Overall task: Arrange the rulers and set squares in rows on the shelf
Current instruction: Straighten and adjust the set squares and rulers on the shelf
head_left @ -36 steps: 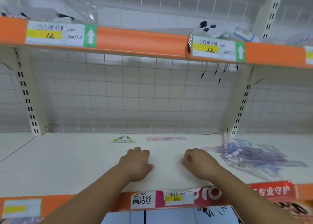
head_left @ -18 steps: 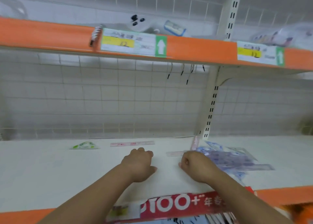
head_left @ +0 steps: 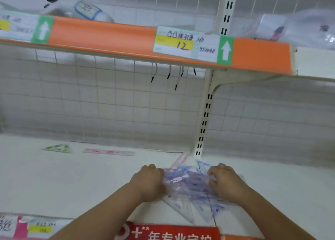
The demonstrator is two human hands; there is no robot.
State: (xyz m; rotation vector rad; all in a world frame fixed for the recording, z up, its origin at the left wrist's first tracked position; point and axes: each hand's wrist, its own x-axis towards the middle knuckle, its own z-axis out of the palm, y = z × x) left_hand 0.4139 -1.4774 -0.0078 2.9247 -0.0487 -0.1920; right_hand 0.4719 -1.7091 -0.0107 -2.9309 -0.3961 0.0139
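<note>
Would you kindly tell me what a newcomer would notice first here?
A jumbled pile of clear, blue-printed rulers and set squares lies toward the front of the shelf, the left hand and right hand curled against its sides. Above runs a bright orange edge strip with a handwritten price label. Back left lie a green set square and a pink ruler.

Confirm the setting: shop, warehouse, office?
Most likely a retail shop's stationery aisle: an orange shelf edge carrying handwritten price labels, a slotted upright with wire grid backing, and a loose pile of rulers and set squares on the shelf.
</note>
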